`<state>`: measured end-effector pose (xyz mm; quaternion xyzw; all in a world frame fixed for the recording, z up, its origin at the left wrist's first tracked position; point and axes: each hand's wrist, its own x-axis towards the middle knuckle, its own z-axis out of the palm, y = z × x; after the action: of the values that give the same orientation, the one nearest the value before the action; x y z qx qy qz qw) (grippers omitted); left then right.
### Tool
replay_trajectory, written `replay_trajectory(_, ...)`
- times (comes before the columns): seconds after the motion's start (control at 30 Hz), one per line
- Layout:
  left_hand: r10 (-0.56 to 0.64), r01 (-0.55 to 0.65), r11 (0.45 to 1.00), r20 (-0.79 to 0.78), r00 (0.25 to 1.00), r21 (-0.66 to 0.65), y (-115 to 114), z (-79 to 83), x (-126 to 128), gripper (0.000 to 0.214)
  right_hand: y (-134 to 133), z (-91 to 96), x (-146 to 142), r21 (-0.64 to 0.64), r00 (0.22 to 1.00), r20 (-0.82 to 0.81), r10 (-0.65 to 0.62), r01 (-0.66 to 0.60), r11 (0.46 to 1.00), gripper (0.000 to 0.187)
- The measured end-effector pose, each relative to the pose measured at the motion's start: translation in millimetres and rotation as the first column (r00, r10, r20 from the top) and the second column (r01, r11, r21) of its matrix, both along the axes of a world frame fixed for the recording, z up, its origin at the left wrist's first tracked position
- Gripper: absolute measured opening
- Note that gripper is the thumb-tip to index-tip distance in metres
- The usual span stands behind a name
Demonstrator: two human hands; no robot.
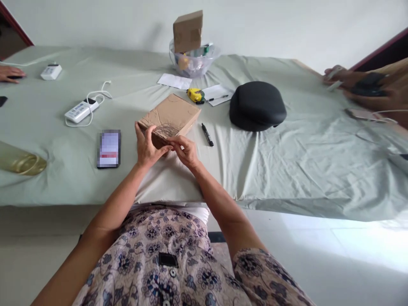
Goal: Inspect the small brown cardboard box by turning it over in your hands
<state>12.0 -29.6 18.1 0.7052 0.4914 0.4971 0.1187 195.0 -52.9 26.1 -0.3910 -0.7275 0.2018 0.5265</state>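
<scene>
A flat brown cardboard box [174, 115] lies on the pale green table cloth [287, 161], tilted up at its near edge. My left hand [145, 146] grips the box's near left corner, fingers wrapped on its edge. My right hand [185, 149] pinches at the near edge of the box, fingertips pressed together beside the left thumb. What the right fingertips pinch is too small to make out.
A black marker [207, 134] lies right of the box, a phone [109, 148] left of it. Further off: a yellow tape measure [195, 94], papers [174, 80], a black cap-like case [256, 105], a clear bowl [194, 61] holding a cardboard box [188, 31], a white power bank [78, 111]. Other people's hands at far left [11, 73] and right [360, 83].
</scene>
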Motion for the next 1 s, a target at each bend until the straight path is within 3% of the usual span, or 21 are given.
replay_trajectory(0.17, 0.05, -0.05, 0.999, -0.007, 0.999, 0.017, -0.9, 0.4, 4.1, 0.09, 2.0, 2.6, 2.5, -0.056, 0.999, -0.035, 0.006, -0.008, 0.998, 0.048)
replay_trajectory(0.3, 0.011, -0.01, 0.997, -0.017, 1.0, 0.079, -0.4, 2.0, 3.5, 0.084, 10.4, 0.8, 15.1, -0.102, 0.983, -0.108, -0.151, 0.14, 0.985, 0.053)
replay_trajectory(0.47, -0.098, 0.102, 0.991, -0.042, 0.994, 0.091, 4.1, 5.2, -4.6, 0.084, 27.8, -5.0, 49.3, -0.126, 0.827, -0.271, -0.492, 0.476, 0.87, 0.049)
replay_trajectory(0.57, -0.122, 0.123, 0.988, -0.021, 0.992, 0.093, 5.9, 6.6, -8.9, 0.085, 36.3, -9.1, 69.5, -0.17, 0.724, -0.328, -0.606, 0.586, 0.792, 0.044)
replay_trajectory(0.77, -0.165, 0.168, 0.986, 0.222, 0.961, 0.008, 10.2, 8.0, -16.8, 0.075, 46.3, -17.5, 79.9, -0.26, 0.691, -0.313, -0.652, 0.597, 0.759, 0.038)
replay_trajectory(1.0, -0.138, 0.144, 0.989, 0.478, 0.867, 0.025, 26.5, -1.0, -21.8, 0.077, 54.6, -25.0, 70.1, -0.279, 0.774, -0.406, -0.485, 0.401, 0.873, 0.043)
